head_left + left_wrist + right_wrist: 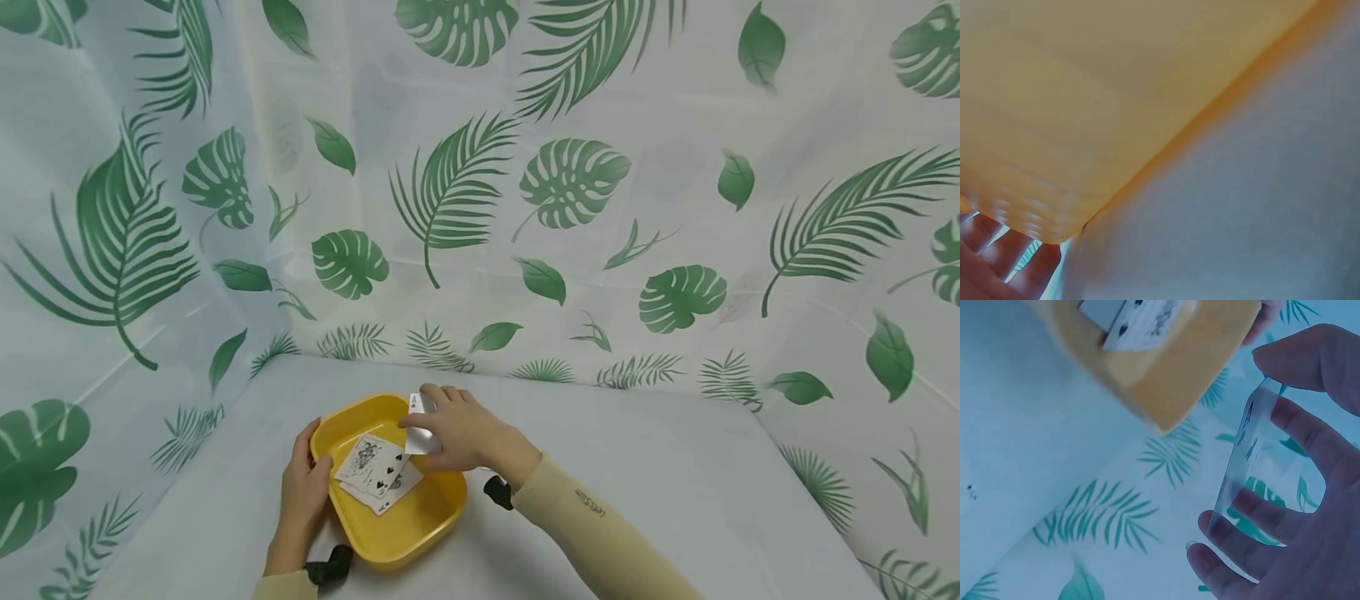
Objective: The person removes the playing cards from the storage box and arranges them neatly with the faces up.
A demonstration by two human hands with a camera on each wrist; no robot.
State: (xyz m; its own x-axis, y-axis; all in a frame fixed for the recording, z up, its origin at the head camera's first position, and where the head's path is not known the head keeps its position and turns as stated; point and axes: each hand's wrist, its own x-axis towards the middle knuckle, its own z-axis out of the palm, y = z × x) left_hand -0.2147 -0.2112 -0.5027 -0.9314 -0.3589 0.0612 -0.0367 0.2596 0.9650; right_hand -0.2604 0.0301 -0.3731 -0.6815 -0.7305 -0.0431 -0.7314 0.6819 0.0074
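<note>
A yellow plastic basin (420,527) stands at the near left of the white surface, and my left hand (303,487) grips its left side, thumb over the rim and fingers outside. The basin's outer wall (1097,106) fills much of the left wrist view, with fingers (1038,269) at its lower corner. Over the basin's right rim, my right hand (468,429) holds an ace playing card (420,440) between thumb and fingers. That card shows nearly edge-on in the right wrist view. A few overlapping playing cards (367,467) lie face up inside the basin.
A pale sheet covers the surface (637,467). Behind and at both sides hangs a white curtain (465,317) printed with green leaves. Black straps (497,492) with small devices sit at both wrists.
</note>
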